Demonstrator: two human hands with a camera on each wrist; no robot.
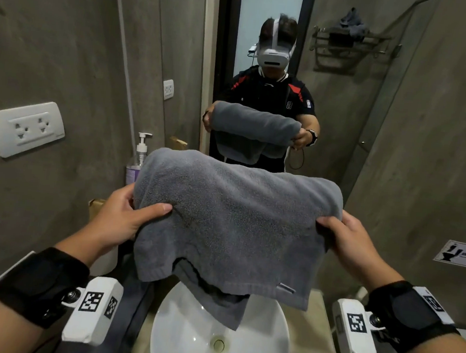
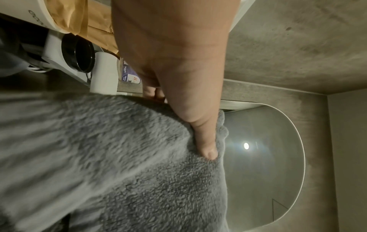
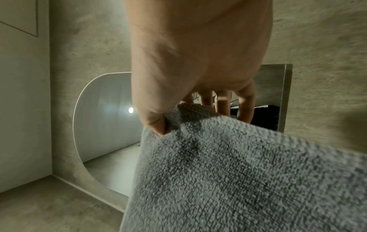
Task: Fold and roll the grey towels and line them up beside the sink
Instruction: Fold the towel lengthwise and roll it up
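A grey towel (image 1: 230,221) hangs folded over in the air above the white sink (image 1: 184,338), its lower edges drooping into the basin. My left hand (image 1: 127,215) grips its left end, thumb on the near side and fingers behind. My right hand (image 1: 344,239) grips the right end the same way. In the left wrist view the thumb (image 2: 204,141) presses into the towel (image 2: 119,157). In the right wrist view the thumb (image 3: 155,124) pinches the towel (image 3: 238,172) against fingers behind it.
A mirror (image 1: 266,38) straight ahead reflects a person holding the towel. A pump bottle (image 1: 137,156) and brown paper bag (image 1: 96,206) stand left of the sink. Wall sockets (image 1: 24,130) are on the left wall. More dark fabric (image 1: 131,322) lies on the counter left of the basin.
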